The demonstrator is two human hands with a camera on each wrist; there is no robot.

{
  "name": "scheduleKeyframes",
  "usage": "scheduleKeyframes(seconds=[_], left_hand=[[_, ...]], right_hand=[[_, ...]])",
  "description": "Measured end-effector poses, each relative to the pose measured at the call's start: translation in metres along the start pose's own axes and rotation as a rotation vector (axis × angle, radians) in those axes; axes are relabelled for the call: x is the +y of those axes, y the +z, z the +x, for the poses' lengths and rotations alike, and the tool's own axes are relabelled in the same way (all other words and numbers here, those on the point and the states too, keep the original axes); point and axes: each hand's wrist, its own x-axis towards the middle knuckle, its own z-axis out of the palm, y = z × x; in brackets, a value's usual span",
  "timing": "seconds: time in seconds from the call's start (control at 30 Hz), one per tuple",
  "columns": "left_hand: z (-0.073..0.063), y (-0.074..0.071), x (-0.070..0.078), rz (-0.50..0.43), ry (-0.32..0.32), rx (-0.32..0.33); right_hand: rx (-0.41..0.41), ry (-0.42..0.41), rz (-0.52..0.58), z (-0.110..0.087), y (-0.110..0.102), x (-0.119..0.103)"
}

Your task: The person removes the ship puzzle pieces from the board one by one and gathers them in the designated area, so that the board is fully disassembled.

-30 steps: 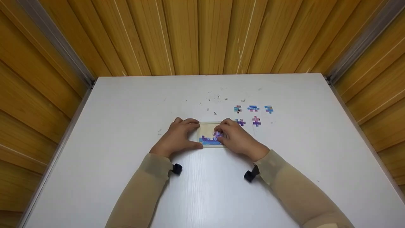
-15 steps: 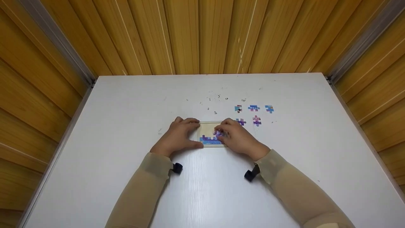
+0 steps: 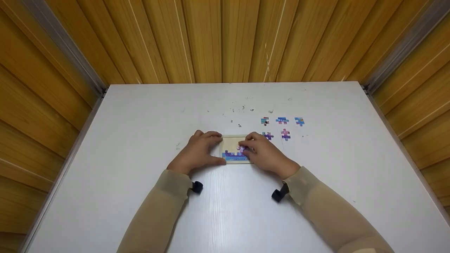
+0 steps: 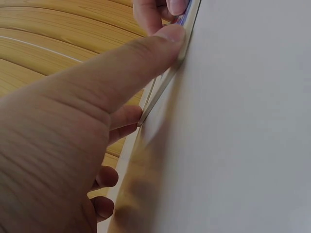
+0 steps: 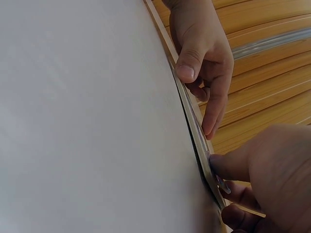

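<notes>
In the head view, a small jigsaw tray [image 3: 237, 162] with a pale wooden rim lies on the white table. Blue and purple puzzle pieces [image 3: 232, 156] fill its near side; bare wood shows behind them. My left hand [image 3: 199, 151] grips the tray's left end, thumb at the near corner and fingertips at the far one. Over the right end, my right hand [image 3: 264, 153] pinches a purple puzzle piece [image 3: 241, 149] between thumb and fingers. The right wrist view shows this piece tilted at the tray's edge. The tray's right end is partly hidden by that hand.
Several loose puzzle pieces, one of them pink and purple [image 3: 285, 134], lie behind and right of the tray. Small dark specks [image 3: 243, 107] dot the table [image 3: 147, 116] beyond it. Yellow wood-panelled walls [image 3: 207, 42] stand at the back and sides.
Almost nothing differs. The purple piece in my right fingers tilts slightly; both hands and the tray keep their places.
</notes>
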Motion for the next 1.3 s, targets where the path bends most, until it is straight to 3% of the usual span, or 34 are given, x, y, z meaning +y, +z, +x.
scheduleKeyframes(seconds=[0.6,1.07,1.3], left_hand=[[0.000,0.000,0.000,0.013,0.003,0.002],[-0.001,0.001,-0.002,-0.010,0.000,0.004],[-0.001,0.002,-0.002,-0.021,-0.009,0.005]], right_hand=[[0.003,0.030,-0.023,0.000,-0.002,-0.005],[0.116,-0.022,-0.011,0.001,-0.003,0.001],[0.155,0.004,0.080,0.003,-0.007,0.005]])
